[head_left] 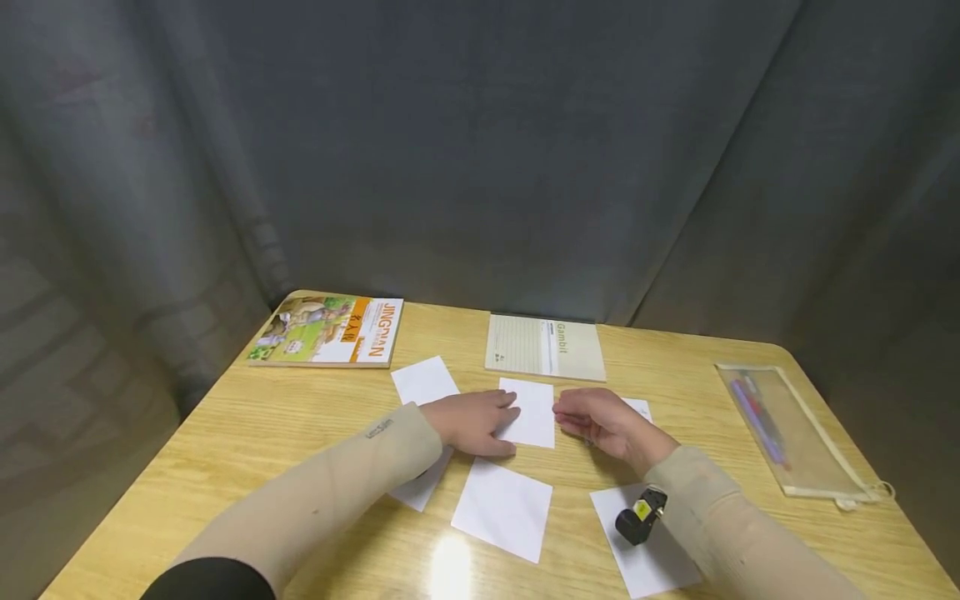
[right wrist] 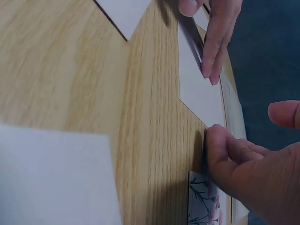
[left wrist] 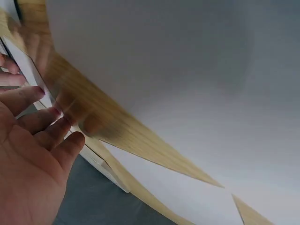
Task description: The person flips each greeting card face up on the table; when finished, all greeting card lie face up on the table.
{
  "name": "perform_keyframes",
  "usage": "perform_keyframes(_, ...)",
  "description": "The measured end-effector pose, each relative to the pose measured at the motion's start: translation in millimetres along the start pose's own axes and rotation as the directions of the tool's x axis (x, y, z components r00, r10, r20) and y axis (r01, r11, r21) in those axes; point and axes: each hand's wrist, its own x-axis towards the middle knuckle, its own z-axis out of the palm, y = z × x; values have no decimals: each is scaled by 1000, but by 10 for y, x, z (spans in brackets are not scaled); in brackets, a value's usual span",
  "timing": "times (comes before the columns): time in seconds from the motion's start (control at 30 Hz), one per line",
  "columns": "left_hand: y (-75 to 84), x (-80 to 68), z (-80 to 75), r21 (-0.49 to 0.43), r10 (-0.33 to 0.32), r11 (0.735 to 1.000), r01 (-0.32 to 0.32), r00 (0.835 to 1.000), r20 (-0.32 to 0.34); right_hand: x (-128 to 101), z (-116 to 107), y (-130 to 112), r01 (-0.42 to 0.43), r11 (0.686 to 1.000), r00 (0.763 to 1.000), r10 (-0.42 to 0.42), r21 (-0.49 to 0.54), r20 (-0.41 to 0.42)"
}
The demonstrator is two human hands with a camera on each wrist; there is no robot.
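Head view shows me a plain white paper sheet lying flat on a pale wooden table, near a cream paper notebook printed "Gambit". From my remote post I see the left hand resting over the sheet's left side, fingers spread. Bent and bunched together, the right hand's fingers touch its right edge; I cannot tell whether they pinch it. Just beside them lies a white flower-printed card.
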Motion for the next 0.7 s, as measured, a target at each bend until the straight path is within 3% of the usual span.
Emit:
perform_keyframes(0.3, 0, 9, 28, -63, -28, 998, 28, 1000, -1, 43, 3, 33, -2, 1000, 999, 3, 26, -44)
perform_keyframes(0.7, -51, 28, 65, -83, -15, 996, 8, 997, -80, 142, 164, 168, 53, 993, 986, -69, -107, -151)
